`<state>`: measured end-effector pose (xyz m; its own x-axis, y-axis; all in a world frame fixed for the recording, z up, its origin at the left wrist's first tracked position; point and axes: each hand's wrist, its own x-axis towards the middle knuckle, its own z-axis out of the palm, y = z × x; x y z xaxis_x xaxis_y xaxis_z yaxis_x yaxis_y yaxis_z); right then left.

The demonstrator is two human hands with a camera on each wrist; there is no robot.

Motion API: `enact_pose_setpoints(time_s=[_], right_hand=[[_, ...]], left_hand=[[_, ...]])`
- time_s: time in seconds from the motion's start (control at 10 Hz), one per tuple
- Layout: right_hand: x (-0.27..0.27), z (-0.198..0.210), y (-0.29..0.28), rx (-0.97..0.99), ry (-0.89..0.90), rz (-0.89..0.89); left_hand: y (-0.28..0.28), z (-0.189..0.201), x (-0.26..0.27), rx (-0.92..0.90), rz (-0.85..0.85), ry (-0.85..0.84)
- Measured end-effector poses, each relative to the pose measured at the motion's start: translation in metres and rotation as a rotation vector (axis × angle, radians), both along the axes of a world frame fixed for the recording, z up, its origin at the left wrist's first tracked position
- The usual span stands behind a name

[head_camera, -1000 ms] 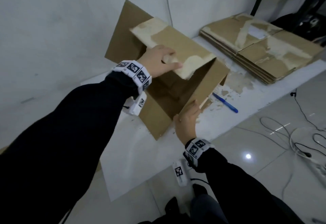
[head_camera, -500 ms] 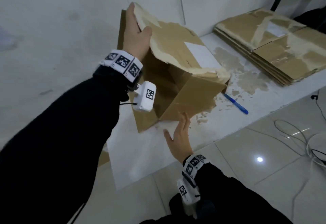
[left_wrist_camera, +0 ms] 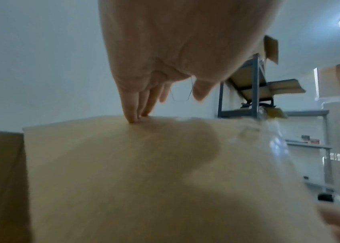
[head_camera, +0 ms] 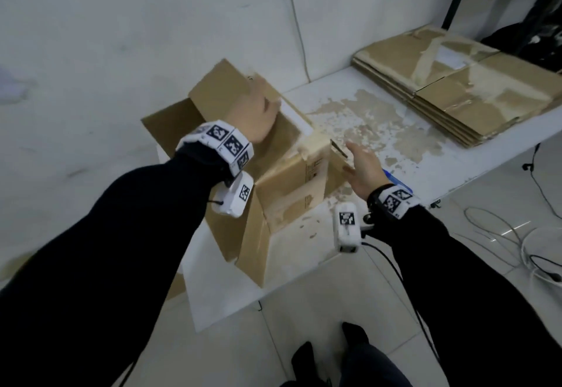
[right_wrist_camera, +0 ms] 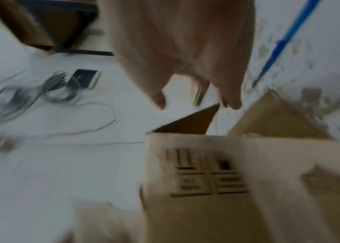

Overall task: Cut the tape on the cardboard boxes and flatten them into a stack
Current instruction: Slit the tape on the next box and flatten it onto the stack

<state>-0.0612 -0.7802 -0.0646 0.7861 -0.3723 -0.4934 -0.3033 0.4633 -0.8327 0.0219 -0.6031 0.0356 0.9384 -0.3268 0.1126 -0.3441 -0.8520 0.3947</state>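
A worn brown cardboard box (head_camera: 292, 179) with torn tape marks stands on the white table (head_camera: 304, 246), flaps sticking out at the back left and at the near side. My left hand (head_camera: 255, 118) lies on its top panel; in the left wrist view straight fingertips (left_wrist_camera: 133, 115) press the cardboard (left_wrist_camera: 144, 180). My right hand (head_camera: 363, 164) hovers open at the box's right end, fingers spread by a small raised flap (right_wrist_camera: 192, 125). The printed side of the box (right_wrist_camera: 227, 189) faces the right wrist camera. A stack of flattened boxes (head_camera: 456, 91) lies at the far right.
A blue pen-like cutter (head_camera: 395, 178) lies on the table just behind my right wrist, also the blue cutter (right_wrist_camera: 279, 47) in the blurred right wrist view. Paper scraps stick to the tabletop. Cables (head_camera: 501, 234) run over the tiled floor; a wall stands close behind.
The box has been turned and set down with a panel on top. My left hand went from gripping a flap edge to pressing flat. My right hand moved right to the box's end.
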Motion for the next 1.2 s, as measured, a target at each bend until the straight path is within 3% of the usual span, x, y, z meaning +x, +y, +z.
enact_pose_setpoints(time_s=[0.1, 0.2, 0.3, 0.4, 0.5, 0.6, 0.7, 0.8, 0.9, 1.0, 1.1, 1.2], right_hand=[[-0.003, 0.011, -0.010, 0.442, -0.119, -0.080], [0.011, 0.028, -0.027, 0.411, -0.390, -0.287], [0.022, 0.058, -0.024, 0.012, -0.610, -0.071], [0.019, 0.073, -0.015, -0.519, -0.768, 0.417], [0.021, 0.063, -0.009, -0.818, -0.787, 0.765], [0.029, 0.049, -0.005, -1.044, -0.886, 0.976], [0.045, 0.045, -0.013, -0.680, -0.863, 0.906], [0.080, 0.041, -0.031, -0.688, -0.741, 0.798], [0.101, 0.030, -0.052, -1.131, -0.697, 1.128], [0.099, 0.031, -0.085, -1.377, -0.747, 1.111], [0.071, 0.035, -0.121, -1.405, -0.683, 1.245], [0.024, 0.040, -0.132, -1.244, -0.638, 1.505]], left_hand=[[0.006, -0.015, 0.006, 0.264, -0.091, 0.099], [0.005, -0.001, 0.015, 0.320, -0.072, 0.162], [0.003, 0.009, 0.028, 0.253, 0.008, 0.229], [0.004, 0.026, 0.033, 0.124, 0.145, 0.148], [-0.008, 0.052, 0.010, 0.013, 0.329, -0.014], [-0.027, 0.045, -0.024, 0.202, 0.248, -0.133], [-0.047, 0.019, -0.045, 0.568, 0.241, -0.128], [-0.051, 0.005, -0.057, 0.707, 0.236, -0.171], [-0.055, 0.007, -0.062, 0.824, 0.277, -0.138], [-0.074, 0.004, -0.065, 0.855, 0.311, -0.074], [-0.099, -0.006, -0.068, 0.730, 0.371, -0.112], [-0.112, -0.025, -0.070, 0.672, 0.469, -0.072]])
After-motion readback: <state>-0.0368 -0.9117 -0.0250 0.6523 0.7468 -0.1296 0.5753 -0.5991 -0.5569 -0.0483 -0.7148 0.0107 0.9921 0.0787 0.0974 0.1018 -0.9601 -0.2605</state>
